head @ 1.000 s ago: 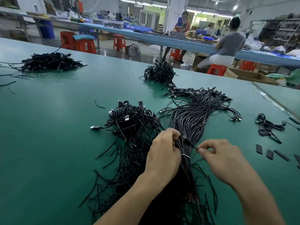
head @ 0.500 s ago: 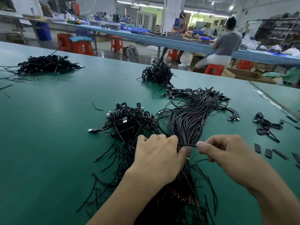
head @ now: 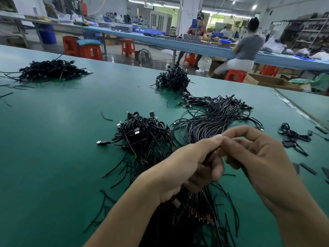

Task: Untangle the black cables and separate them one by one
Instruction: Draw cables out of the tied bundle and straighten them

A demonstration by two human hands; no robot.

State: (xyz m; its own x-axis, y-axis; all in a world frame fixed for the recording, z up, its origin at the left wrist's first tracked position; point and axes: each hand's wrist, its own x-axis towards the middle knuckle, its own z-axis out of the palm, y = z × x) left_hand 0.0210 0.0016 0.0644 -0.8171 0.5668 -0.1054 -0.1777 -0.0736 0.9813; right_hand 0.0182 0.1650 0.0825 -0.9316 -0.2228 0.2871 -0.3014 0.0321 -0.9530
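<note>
A long bundle of black cables (head: 213, 120) runs from the table's middle toward me, its near end hidden under my hands. My left hand (head: 192, 166) is raised over it, fingers closed around the bundle's cables. My right hand (head: 256, 154) meets it fingertip to fingertip, pinching a thin black cable where the thumbs touch. A tangled heap of black cables with USB plugs (head: 142, 134) lies just left of the bundle. Loose cable ends with red tips (head: 197, 214) spread below my wrists.
The green table (head: 53, 157) carries two more black cable piles, far left (head: 51, 70) and far centre (head: 172, 79). A small cable knot (head: 292, 134) and flat black strips (head: 308, 168) lie at right. People sit at a blue bench behind.
Both hands have lifted off the bundle and come together; the gap with the stretched cable between them has closed. The view has shifted slightly.
</note>
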